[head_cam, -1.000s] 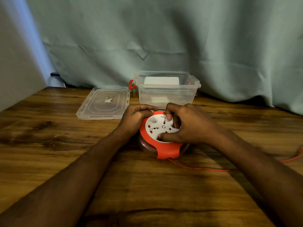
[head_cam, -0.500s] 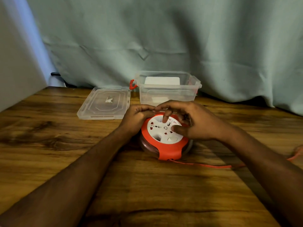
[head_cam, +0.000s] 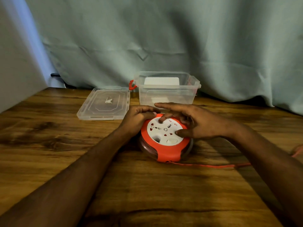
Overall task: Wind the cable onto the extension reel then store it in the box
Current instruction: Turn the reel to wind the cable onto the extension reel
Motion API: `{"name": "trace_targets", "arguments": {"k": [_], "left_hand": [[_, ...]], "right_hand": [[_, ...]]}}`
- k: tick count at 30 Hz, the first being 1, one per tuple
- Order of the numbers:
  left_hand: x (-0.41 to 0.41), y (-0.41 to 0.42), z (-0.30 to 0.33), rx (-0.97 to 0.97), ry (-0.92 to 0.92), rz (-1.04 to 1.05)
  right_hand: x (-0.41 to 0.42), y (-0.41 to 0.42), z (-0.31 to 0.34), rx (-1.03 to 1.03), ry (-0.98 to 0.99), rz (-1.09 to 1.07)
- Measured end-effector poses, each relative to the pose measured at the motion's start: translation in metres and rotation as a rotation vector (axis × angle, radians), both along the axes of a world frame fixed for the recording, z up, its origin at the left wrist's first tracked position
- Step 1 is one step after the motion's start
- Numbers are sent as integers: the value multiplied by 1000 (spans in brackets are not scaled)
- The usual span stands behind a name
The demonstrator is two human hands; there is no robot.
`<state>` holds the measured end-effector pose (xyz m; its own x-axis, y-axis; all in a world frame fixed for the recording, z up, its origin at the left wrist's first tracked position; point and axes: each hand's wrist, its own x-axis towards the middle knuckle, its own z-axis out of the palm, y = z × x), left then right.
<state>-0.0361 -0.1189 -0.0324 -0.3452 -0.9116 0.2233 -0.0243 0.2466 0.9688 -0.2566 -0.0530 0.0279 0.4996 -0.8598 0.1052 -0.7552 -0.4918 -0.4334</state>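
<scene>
Left hand (head_cam: 139,117) grips round orange-white plastic extension reel (head_cam: 165,141), steadying it; right hand (head_cam: 196,123), fingers spread, turns white face, drawing in thin orange cable (head_cam: 213,165).

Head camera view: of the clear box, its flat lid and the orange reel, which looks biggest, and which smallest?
1. Clear box, the largest outline, though it stands farthest away.
2 and 3. Flat lid and orange reel look about alike; the reel is nearer and partly covered by hands, so I won't rank them.
</scene>
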Motion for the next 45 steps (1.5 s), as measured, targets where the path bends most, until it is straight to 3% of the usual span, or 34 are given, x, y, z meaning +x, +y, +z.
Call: {"name": "trace_targets", "arguments": {"k": [10,27,37,45], "left_hand": [[-1,-3,-2,12,21,7],[-2,-7,-5,25,58,31],[-2,-9,-6,-14,27,61],[-1,-10,-8,-31,-2,41]], "right_hand": [[4,6,6,-20,44,-63],[27,14,0,-224,240,-221],[41,18,-5,-307,208,-332],[49,10,-9,-123,32,-540]]}}
